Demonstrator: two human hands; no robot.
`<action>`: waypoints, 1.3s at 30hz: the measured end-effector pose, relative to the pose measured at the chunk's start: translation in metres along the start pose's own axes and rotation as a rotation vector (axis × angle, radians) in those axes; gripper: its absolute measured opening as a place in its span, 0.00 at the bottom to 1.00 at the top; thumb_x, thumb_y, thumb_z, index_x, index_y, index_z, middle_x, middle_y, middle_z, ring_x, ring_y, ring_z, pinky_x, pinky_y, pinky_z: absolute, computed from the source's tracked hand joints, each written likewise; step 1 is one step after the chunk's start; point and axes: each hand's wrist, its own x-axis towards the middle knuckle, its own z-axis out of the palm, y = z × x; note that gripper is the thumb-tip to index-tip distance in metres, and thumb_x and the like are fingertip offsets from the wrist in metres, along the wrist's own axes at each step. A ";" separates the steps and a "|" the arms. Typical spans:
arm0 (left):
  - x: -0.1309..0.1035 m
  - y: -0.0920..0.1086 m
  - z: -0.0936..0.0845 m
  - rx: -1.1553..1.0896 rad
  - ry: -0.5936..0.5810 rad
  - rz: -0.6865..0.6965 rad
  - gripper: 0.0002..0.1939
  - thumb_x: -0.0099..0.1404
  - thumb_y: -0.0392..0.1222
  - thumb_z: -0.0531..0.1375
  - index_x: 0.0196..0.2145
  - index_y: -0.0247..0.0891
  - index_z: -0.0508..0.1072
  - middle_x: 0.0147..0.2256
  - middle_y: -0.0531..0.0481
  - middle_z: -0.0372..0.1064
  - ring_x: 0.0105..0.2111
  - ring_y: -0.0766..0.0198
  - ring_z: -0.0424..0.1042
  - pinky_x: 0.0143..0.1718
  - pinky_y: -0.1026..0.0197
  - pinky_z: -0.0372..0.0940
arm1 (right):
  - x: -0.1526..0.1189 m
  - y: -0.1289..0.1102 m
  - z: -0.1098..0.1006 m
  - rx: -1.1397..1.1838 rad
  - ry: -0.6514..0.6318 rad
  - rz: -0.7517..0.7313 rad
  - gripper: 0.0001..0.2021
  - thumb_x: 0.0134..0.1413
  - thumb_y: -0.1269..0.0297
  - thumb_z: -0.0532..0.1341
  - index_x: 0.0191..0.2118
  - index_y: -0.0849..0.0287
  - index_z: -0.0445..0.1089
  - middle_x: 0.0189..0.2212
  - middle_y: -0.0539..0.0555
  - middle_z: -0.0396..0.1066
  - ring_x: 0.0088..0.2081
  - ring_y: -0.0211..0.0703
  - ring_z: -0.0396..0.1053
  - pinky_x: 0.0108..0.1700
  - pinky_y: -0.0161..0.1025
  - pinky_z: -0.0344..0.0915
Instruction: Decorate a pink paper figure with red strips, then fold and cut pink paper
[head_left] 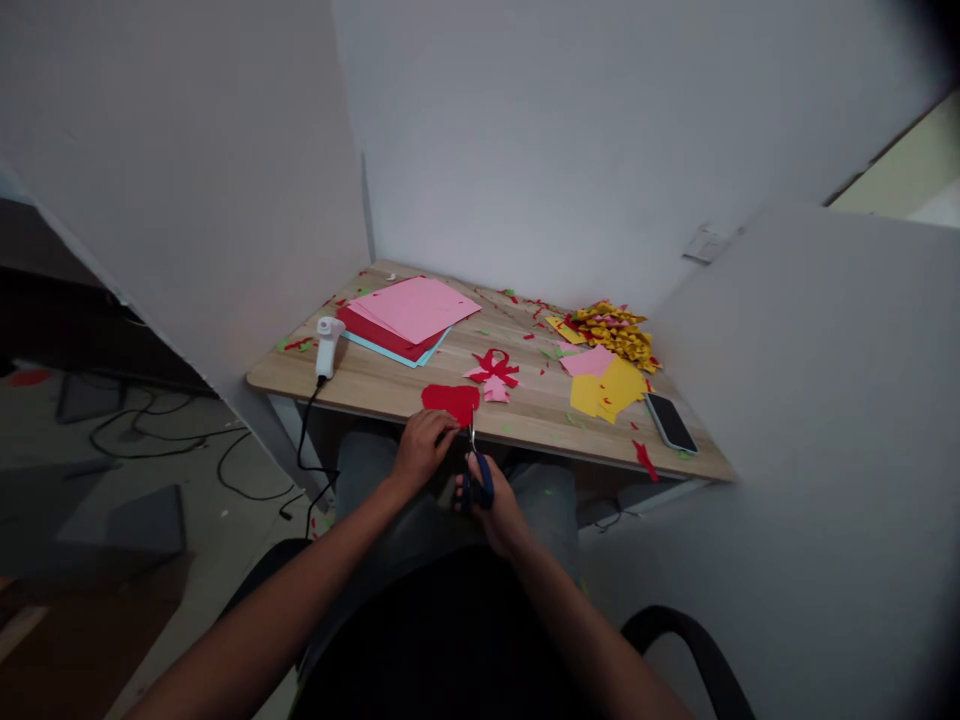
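Observation:
My left hand pinches the lower edge of a piece of red paper at the front edge of the desk. In my right hand is a pair of scissors with dark blue handles, my fingers wrapped round them. Their blades point up and away from me and meet the right side of the red paper. Just beyond lie pink and red paper cut-outs, one shaped into loops. How far apart the blades are is too small to tell.
Pink, red and light blue sheets are stacked at the back left, beside a white corded handheld device. On the right are yellow paper pieces, a golden-yellow paper pile and a phone. Scraps litter the wooden desk; partitions enclose it.

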 end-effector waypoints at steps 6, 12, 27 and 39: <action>-0.005 -0.002 0.005 0.008 0.011 0.064 0.07 0.71 0.39 0.58 0.38 0.40 0.76 0.38 0.46 0.79 0.42 0.55 0.76 0.48 0.50 0.67 | 0.020 0.000 -0.004 -0.037 0.038 -0.028 0.34 0.33 0.34 0.72 0.38 0.56 0.67 0.24 0.45 0.70 0.23 0.34 0.66 0.25 0.33 0.65; -0.004 -0.003 0.005 0.025 0.010 0.077 0.07 0.71 0.38 0.57 0.38 0.40 0.76 0.38 0.45 0.78 0.42 0.55 0.76 0.49 0.51 0.66 | 0.022 0.003 -0.005 -0.109 0.059 -0.055 0.36 0.28 0.34 0.73 0.37 0.59 0.70 0.20 0.44 0.67 0.18 0.32 0.63 0.19 0.32 0.62; 0.000 -0.010 -0.005 0.002 -0.067 0.121 0.07 0.71 0.37 0.58 0.37 0.40 0.76 0.38 0.46 0.79 0.41 0.57 0.76 0.46 0.53 0.66 | 0.029 -0.001 -0.003 -0.118 0.042 -0.005 0.32 0.35 0.34 0.71 0.35 0.57 0.67 0.21 0.44 0.67 0.17 0.32 0.64 0.19 0.31 0.63; 0.000 -0.011 -0.007 -0.020 -0.081 0.104 0.08 0.71 0.36 0.55 0.38 0.40 0.75 0.37 0.45 0.78 0.41 0.56 0.75 0.46 0.52 0.67 | 0.042 -0.003 -0.002 -0.149 0.069 -0.004 0.32 0.35 0.33 0.70 0.35 0.57 0.67 0.21 0.43 0.66 0.17 0.30 0.63 0.18 0.30 0.62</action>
